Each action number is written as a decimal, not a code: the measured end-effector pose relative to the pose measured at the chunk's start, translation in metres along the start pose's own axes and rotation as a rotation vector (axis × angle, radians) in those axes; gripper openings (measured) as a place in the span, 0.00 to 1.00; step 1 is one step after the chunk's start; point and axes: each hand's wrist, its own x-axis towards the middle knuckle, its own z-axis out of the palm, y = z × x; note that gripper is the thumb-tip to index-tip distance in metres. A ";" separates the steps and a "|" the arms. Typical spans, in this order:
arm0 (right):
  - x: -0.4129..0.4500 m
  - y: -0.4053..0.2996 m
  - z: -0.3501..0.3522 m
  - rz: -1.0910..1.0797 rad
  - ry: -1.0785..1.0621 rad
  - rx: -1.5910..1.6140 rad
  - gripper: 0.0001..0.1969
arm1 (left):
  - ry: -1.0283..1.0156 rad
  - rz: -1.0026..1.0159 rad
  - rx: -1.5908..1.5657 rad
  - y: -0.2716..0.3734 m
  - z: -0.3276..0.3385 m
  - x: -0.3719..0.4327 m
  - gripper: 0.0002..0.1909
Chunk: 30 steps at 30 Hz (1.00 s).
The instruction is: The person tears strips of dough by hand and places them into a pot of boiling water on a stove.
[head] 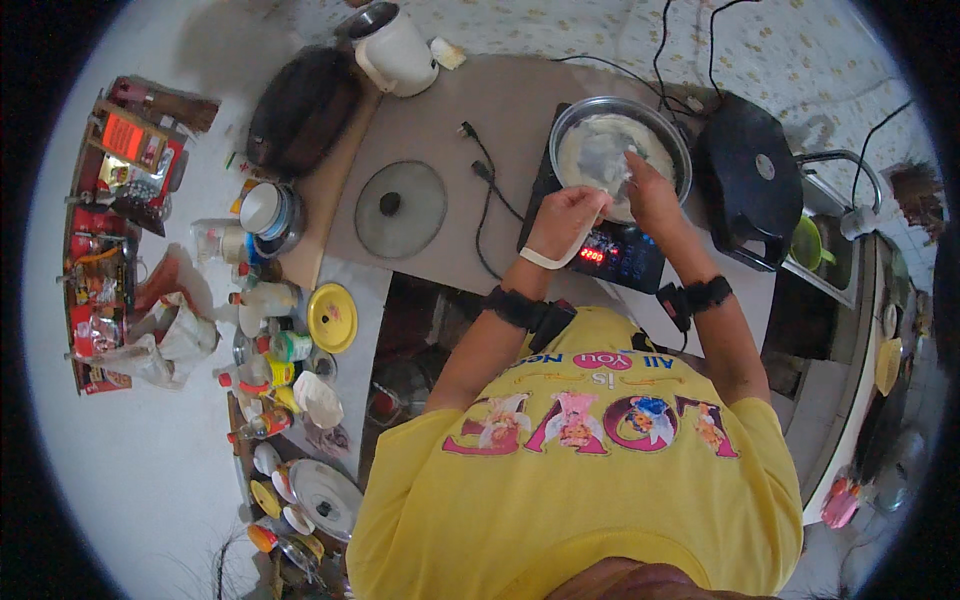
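Note:
A wide metal pot (556, 154) stands on a black induction cooktop (637, 262) with a lit red display. Inside it, pale contents (581, 146) lie partly under a cloudy whitish patch, perhaps steam or thin film. My left hand (566, 219) is at the pot's near rim with thumb and fingertips pinched together; whether they grip anything is unclear. Over the pot, my right hand (654, 187) has its fingertips closed on a small white piece (625, 171), too blurred to identify. A pale band (559, 262) loops around my left wrist.
A glass lid (401, 210) and a black power cord (487, 202) lie left of the cooktop. To the right stands a black appliance (750, 176), beside the sink (844, 277). Bottles and jars (274, 300) crowd the left counter. A white electric kettle (397, 56) is at the back.

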 end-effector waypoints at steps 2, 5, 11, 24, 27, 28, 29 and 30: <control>-0.006 -0.021 -0.018 0.159 -0.250 0.334 0.11 | 0.083 0.027 0.020 -0.008 -0.005 -0.002 0.11; -0.012 -0.057 -0.045 0.367 -0.575 0.801 0.10 | 0.107 0.043 -0.127 -0.016 -0.005 -0.001 0.11; -0.012 -0.085 -0.055 0.466 -0.452 1.144 0.08 | -0.017 -0.069 -0.407 -0.001 0.011 -0.012 0.17; 0.005 -0.104 -0.091 0.204 -0.289 0.952 0.05 | -0.234 0.025 0.257 0.037 -0.001 -0.057 0.08; 0.001 -0.108 -0.091 0.131 -0.234 0.854 0.04 | -0.024 0.337 0.133 0.039 0.001 -0.048 0.08; 0.001 -0.109 -0.093 0.130 -0.231 0.858 0.04 | -0.093 0.363 0.150 0.038 0.002 -0.046 0.08; 0.000 -0.111 -0.095 0.033 -0.199 0.724 0.04 | -0.093 0.364 0.156 0.037 0.001 -0.046 0.08; -0.002 -0.111 -0.098 -0.058 -0.162 0.586 0.04 | -0.141 0.281 0.147 0.036 0.002 -0.048 0.08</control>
